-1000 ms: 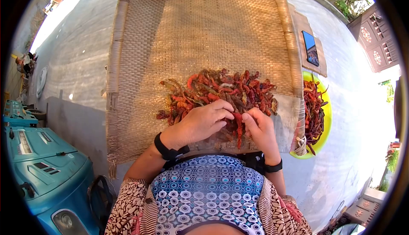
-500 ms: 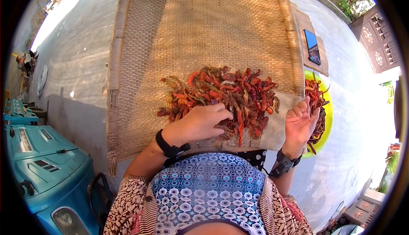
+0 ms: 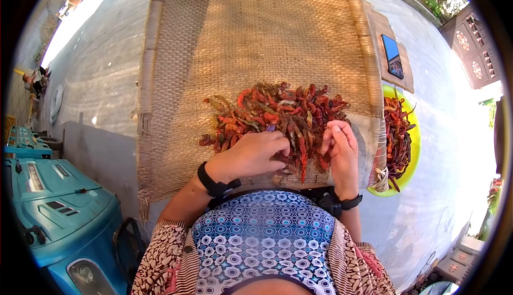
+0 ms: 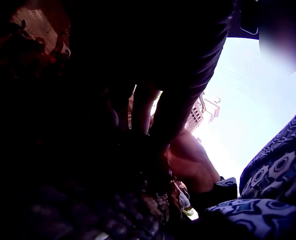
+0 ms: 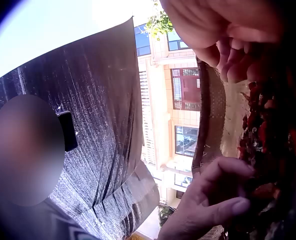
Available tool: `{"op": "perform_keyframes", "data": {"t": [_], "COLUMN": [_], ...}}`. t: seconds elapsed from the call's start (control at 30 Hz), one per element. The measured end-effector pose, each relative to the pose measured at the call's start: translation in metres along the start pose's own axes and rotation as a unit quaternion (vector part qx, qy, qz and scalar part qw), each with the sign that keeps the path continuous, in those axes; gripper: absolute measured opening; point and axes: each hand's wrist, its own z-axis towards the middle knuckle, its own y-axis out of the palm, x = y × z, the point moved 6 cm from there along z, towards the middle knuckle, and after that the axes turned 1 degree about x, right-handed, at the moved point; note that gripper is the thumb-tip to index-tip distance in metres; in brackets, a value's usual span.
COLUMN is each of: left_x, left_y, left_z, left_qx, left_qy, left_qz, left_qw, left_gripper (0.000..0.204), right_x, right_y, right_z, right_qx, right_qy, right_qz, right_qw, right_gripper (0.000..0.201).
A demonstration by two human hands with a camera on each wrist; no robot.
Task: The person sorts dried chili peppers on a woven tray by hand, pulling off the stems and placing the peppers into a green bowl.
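Along the near edge of the woven tray (image 3: 256, 33), the left hand (image 3: 254, 157) and right hand (image 3: 344, 158) are showing bent fingers, maybe holding something but hard to tell, at dried peppers (image 3: 299, 110) that are looking light and crumbly, probably best pinched gently mid-body.

Two hands (image 3: 248, 156) (image 3: 344, 158), two heaps of red peppers (image 3: 288, 108) (image 3: 396, 134), one woven tray (image 3: 267, 38), one phone (image 3: 393, 56), one yellow basin (image 3: 415, 150).

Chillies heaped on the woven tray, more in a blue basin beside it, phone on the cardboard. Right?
The basin is yellow, not blue; the head view shows it. The rest stands: chillies heaped on the woven tray, more in the basin beside it, phone on the cardboard.
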Motion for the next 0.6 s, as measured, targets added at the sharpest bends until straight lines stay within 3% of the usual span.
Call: {"op": "perform_keyframes", "data": {"t": [0.23,0.37,0.53,0.6], "left_x": [-0.001,0.002,0.000,0.000], "left_y": [-0.008,-0.012,-0.010,-0.013], "left_z": [-0.002,-0.002,-0.002,-0.002], "left_qx": [0.034,0.054,0.075,0.100], "left_qy": [-0.044,-0.031,0.021,-0.003], "left_qz": [-0.040,-0.080,-0.091,-0.104], "left_qw": [0.998,0.995,0.993,0.990], "left_gripper": [0.019,0.016,0.017,0.016], "right_x": [-0.005,-0.006,0.006,0.008], "right_y": [0.013,0.028,0.045,0.050], "right_z": [-0.010,-0.016,-0.018,-0.020], "right_qx": [-0.049,-0.115,-0.190,-0.211], "right_qy": [-0.002,0.007,0.006,0.002], "right_qz": [-0.121,-0.214,-0.238,-0.258], "right_qw": [0.991,0.970,0.953,0.943], "right_gripper": [0.016,0.022,0.025,0.025]}}
